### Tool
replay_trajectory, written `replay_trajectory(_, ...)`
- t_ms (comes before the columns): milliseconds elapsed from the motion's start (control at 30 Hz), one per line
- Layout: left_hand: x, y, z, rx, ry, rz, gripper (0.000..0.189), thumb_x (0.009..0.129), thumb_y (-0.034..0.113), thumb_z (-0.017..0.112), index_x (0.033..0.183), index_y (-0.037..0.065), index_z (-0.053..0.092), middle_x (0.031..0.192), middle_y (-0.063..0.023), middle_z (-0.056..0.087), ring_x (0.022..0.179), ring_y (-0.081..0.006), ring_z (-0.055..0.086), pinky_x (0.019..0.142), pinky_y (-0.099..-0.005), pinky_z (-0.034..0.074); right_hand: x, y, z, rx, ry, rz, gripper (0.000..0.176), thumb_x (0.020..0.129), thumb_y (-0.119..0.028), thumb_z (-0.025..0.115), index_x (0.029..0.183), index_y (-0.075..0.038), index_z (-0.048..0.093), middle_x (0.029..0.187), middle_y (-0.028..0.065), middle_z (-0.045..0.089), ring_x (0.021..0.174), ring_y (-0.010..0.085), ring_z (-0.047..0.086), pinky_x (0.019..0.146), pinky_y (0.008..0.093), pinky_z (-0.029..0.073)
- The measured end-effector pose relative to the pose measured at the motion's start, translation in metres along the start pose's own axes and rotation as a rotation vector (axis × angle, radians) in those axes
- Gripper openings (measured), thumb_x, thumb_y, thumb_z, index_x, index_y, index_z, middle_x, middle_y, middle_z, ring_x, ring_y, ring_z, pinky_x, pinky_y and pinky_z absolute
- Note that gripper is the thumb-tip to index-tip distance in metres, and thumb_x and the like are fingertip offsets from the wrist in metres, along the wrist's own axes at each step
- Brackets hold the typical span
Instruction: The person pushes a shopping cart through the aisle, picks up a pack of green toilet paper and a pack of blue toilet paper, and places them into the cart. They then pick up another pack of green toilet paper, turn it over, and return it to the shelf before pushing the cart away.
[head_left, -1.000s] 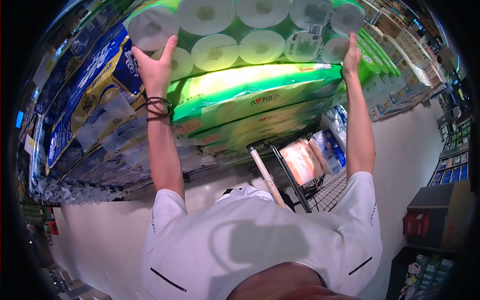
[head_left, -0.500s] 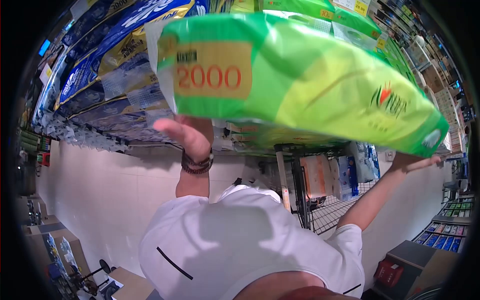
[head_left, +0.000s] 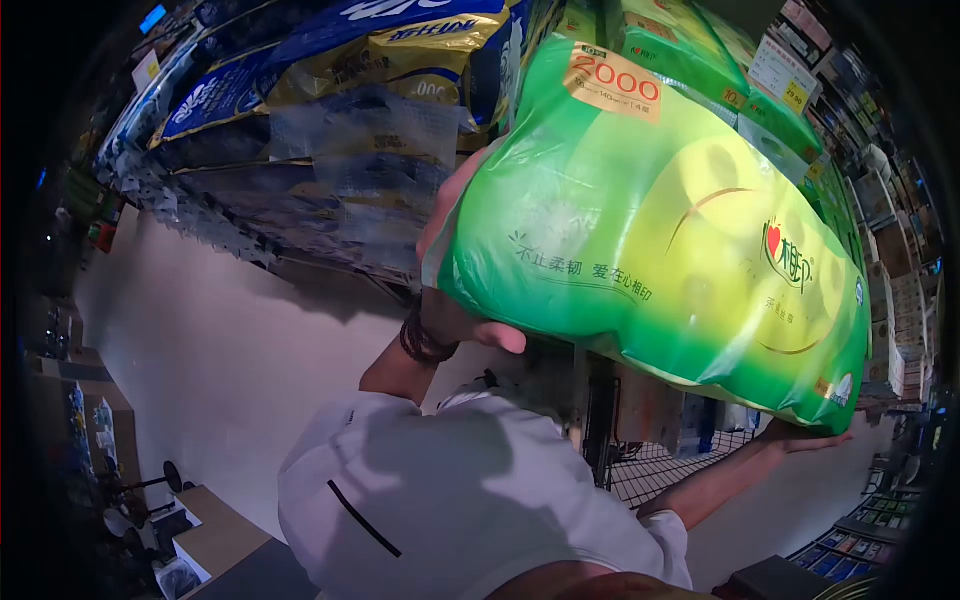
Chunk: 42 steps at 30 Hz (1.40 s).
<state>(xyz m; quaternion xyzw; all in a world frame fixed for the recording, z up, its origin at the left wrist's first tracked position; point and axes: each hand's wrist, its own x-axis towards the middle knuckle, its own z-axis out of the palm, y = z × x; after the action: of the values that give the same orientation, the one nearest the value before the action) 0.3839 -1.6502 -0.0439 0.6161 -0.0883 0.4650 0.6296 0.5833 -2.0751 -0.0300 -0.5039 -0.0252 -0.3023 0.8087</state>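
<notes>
A large green and yellow plastic-wrapped pack of toilet rolls (head_left: 600, 240) is held up in front of me, tilted with its right end lower. My left hand (head_left: 455, 315) grips its left end, thumb along the lower edge and fingers up the side. Under the lower right corner lies my right hand (head_left: 805, 437), its fingers stretched out beneath the pack and bearing it. Directly behind the pack are similar green packs (head_left: 675, 45) in a stack. The pack hides part of both hands.
Blue and gold paper packs (head_left: 390, 65) are piled at the left. Below the held pack stands a wire shopping cart (head_left: 640, 480) with goods inside. A price card (head_left: 783, 75) stands among the green packs. Shelves (head_left: 895, 270) line the right side, and pale floor (head_left: 220, 350) shows at left.
The pack's printed front has turned more toward me, and its right end is lower. My left hand has gone from open-fingered beneath the pack to gripping its left end.
</notes>
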Motion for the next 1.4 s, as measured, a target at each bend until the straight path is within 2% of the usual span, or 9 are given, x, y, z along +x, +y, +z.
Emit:
replay_trajectory(133,0.052,-0.011,0.01,0.192,-0.021,0.193,0.117,0.066,0.064,0.089,0.151,-0.001,0.041,0.138,-0.0151,0.059,0.124,-0.0252,0.06,0.105,-0.0391,0.048,0.043,0.003,0.037,0.04,-0.119,0.033,0.099,0.094,-0.08,0.03,0.157,-0.004,0.033,0.161,0.0222,0.033,0.146,0.045,0.036,0.119,0.0641,0.031)
replay_trajectory(233,0.065,-0.028,0.015,0.285,-0.034,0.133,0.103,0.074,0.056,0.088,0.15,0.004,0.044,0.136,-0.017,0.063,0.121,-0.0272,0.064,0.103,-0.0395,0.05,0.083,0.031,0.06,-0.176,-0.216,0.136,0.091,0.101,-0.074,0.013,0.16,-0.008,0.031,0.161,0.0175,0.037,0.148,0.0384,0.036,0.121,0.0556,0.032)
replay_trajectory(400,0.061,-0.07,0.011,0.447,0.065,0.117,0.09,0.084,0.043,0.084,0.151,0.001,0.043,0.143,-0.0163,0.059,0.127,-0.0261,0.06,0.107,-0.0377,0.048,0.104,0.122,0.058,-0.284,-0.213,0.043,0.077,0.109,-0.061,0.025,0.156,-0.002,0.037,0.156,0.0155,0.043,0.139,0.0302,0.047,0.116,0.0438,0.038)
replay_trajectory(600,0.025,-0.041,-0.008,0.78,0.126,0.694,0.052,0.085,0.005,0.082,0.129,-0.002,0.055,0.134,-0.0295,0.061,0.128,-0.0426,0.06,0.106,-0.0504,0.05,0.104,0.126,0.039,-0.307,-0.187,0.048,0.073,0.11,-0.053,0.034,0.144,0.009,0.049,0.14,0.0189,0.058,0.122,0.0304,0.06,0.104,0.0425,0.049)
replay_trajectory(667,0.012,-0.021,-0.039,0.958,0.344,0.784,0.039,0.085,-0.002,0.069,0.122,-0.001,0.059,0.123,-0.02,0.067,0.12,-0.0358,0.062,0.106,-0.0477,0.05,0.109,0.141,0.027,-0.324,-0.193,0.005,0.07,0.11,-0.051,0.036,0.143,0.009,0.051,0.138,0.0187,0.059,0.12,0.0305,0.061,0.102,0.042,0.05)
replay_trajectory(833,0.034,0.019,-0.094,1.596,0.343,0.582,0.046,0.073,-0.001,0.063,0.117,0.01,0.07,0.121,-0.0098,0.068,0.116,-0.0285,0.059,0.103,-0.0428,0.041,0.098,0.14,0.034,-0.264,-0.139,0.022,0.065,0.11,-0.046,0.038,0.142,0.009,0.052,0.138,0.0182,0.06,0.119,0.0301,0.061,0.101,0.0407,0.05)
replay_trajectory(1100,0.067,0.009,-0.105,1.724,0.155,0.465,0.059,0.068,0.011,0.074,0.124,0.014,0.057,0.12,-0.0038,0.057,0.116,-0.024,0.055,0.102,-0.0485,0.036,0.097,0.161,0.003,-0.267,-0.195,0.083,0.064,0.11,-0.044,0.04,0.146,0.009,0.049,0.144,0.0175,0.055,0.126,0.0278,0.056,0.106,0.039,0.045)
replay_trajectory(1267,0.073,0.028,-0.106,1.84,-0.045,0.463,0.04,0.068,0.02,0.077,0.106,0.015,0.065,0.093,-0.0003,0.068,0.093,-0.0222,0.059,0.09,-0.0427,0.037,0.104,0.18,-0.045,-0.293,-0.269,0.203,0.066,0.11,-0.05,0.041,0.144,0.006,0.052,0.138,0.0173,0.058,0.123,0.0233,0.057,0.106,0.0357,0.043)
replay_trajectory(1400,0.073,0.062,-0.101,1.702,-0.054,0.62,0.031,0.095,0.036,0.068,0.073,0.015,0.071,0.058,0.0009,0.059,0.067,-0.0221,0.06,0.09,-0.0435,0.039,0.053,0.141,-0.047,-0.279,-0.252,0.208,0.058,0.109,-0.049,0.042,0.142,-0.003,0.058,0.139,0.0145,0.059,0.128,0.0252,0.055,0.104,0.0428,0.046)
